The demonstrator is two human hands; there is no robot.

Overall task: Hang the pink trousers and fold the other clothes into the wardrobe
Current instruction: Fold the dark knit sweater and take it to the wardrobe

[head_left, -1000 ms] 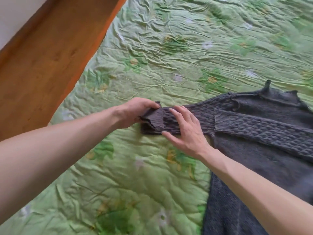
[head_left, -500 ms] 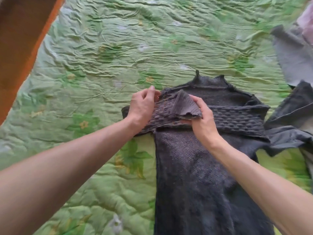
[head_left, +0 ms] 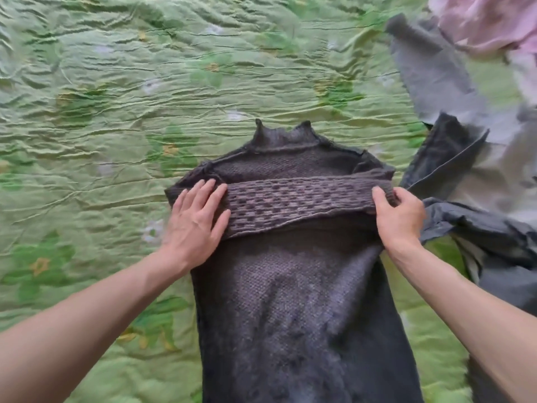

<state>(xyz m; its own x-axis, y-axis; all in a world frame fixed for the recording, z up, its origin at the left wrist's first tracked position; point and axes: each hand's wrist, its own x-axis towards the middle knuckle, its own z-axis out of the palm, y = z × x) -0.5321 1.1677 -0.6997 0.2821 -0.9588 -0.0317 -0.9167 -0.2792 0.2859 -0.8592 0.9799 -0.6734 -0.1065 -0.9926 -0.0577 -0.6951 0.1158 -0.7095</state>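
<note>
We judge the task early. The dark grey knitted sweater [head_left: 293, 301] lies flat on the green quilted floral bedspread [head_left: 116, 112], neck end away from us, body running down toward the bottom of the view. Its sleeves with the open checker knit [head_left: 293, 205] are folded across the chest as one band, so we call the sleeve step about done; folding the body up is not yet done. Nothing is stacked or put away here, and no wardrobe is in view.

Left to do, as far as we see: a pale pink crumpled garment [head_left: 488, 21], likely the pink trousers, lies unhung at the top right corner, well apart from both hands. A loose pile of grey-blue clothes [head_left: 465, 184] lies just beside the sweater on its right, unfolded.

Our left hand [head_left: 194, 225] lies flat, fingers straight and spread, pressing the left end of the sleeve band onto the sweater; fingertips point toward the neck, palm partly over the sweater's left edge. Our right hand [head_left: 399, 213] has fingers curled over the right end of the band, thumb on top, gripping the knit at the sweater's right edge. The band spans between the two hands, touching both. The neck opening sits just beyond the fingertips, untouched.
</note>
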